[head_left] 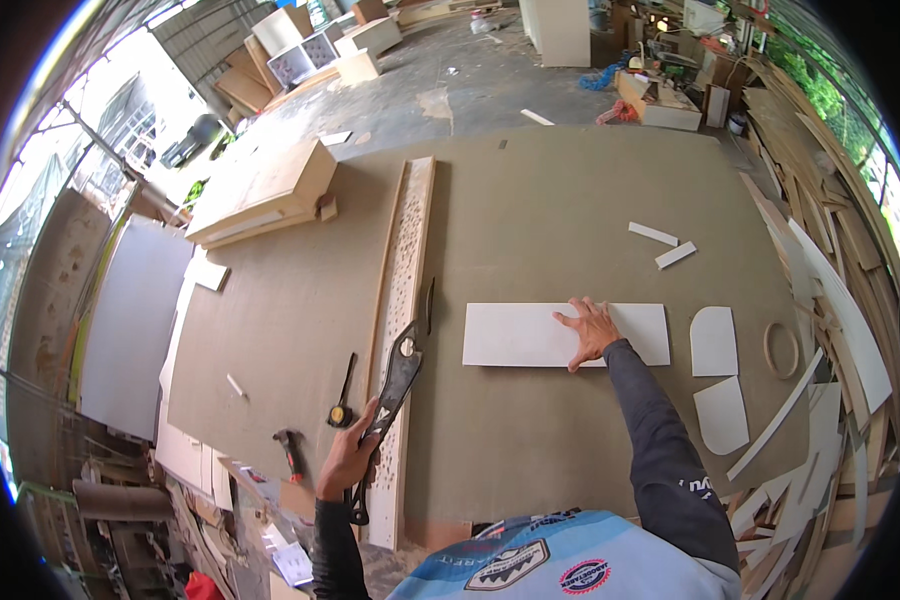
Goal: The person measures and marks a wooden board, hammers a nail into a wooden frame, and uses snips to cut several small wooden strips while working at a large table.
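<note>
My right hand (pixel 592 331) lies with spread fingers on a white rectangular board (pixel 515 334), pressing on its right half and holding nothing. My left hand (pixel 347 460) is closed around a long black hand tool (pixel 401 372) with a round silver part near its upper end. The tool slants over a long, narrow wooden strip (pixel 411 225) with a speckled face. A tape measure (pixel 341 415) lies just left of that hand, and a hammer (pixel 290 456) with a red-and-black handle sits farther left. All of this rests on a large brown-grey worktable (pixel 540 440).
Two white pieces with rounded corners (pixel 713 341) and a wooden ring (pixel 781 350) lie right of the board. Two small white strips (pixel 654 234) are beyond it. A wooden box (pixel 265 195) stands at the far left. Offcuts (pixel 850 300) pile up along the right edge.
</note>
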{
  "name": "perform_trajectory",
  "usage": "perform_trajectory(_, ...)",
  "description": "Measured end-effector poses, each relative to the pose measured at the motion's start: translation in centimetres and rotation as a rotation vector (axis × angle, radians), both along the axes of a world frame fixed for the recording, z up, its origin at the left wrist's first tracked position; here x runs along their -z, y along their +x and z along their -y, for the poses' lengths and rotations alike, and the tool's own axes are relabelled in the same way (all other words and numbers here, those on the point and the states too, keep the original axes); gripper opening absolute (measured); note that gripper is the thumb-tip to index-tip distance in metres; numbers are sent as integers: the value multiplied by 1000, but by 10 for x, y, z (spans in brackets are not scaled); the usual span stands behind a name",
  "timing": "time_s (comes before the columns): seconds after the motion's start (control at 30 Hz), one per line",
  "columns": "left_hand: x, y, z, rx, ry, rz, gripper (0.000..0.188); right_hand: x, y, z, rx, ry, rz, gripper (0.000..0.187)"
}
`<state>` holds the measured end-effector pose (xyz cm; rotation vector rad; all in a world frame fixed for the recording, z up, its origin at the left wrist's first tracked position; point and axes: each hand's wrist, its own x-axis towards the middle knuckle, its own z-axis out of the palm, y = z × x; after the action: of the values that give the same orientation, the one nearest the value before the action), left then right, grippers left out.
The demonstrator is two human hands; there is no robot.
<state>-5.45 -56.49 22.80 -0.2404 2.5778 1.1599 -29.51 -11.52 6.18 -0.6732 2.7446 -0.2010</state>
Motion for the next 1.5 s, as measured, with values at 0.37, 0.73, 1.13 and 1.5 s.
perform_trajectory(0.37, -3, 90, -1, -103, -63, 112, 64, 14, 111, 103, -100, -131, -48, 104)
perform_trajectory(0.73, 21, 95, -1, 70, -175, 157, 66, 46, 159, 138, -92, -261, -249, 63)
perform_trajectory(1.13, 37, 58, 5, 271, -438, 68, 75, 46, 153, 150, -61, -248, -277, 58)
perform_trajectory(1.5, 27, 17, 3, 269, -419, 170, 81, 44, 137, 150, -79, -247, -279, 59)
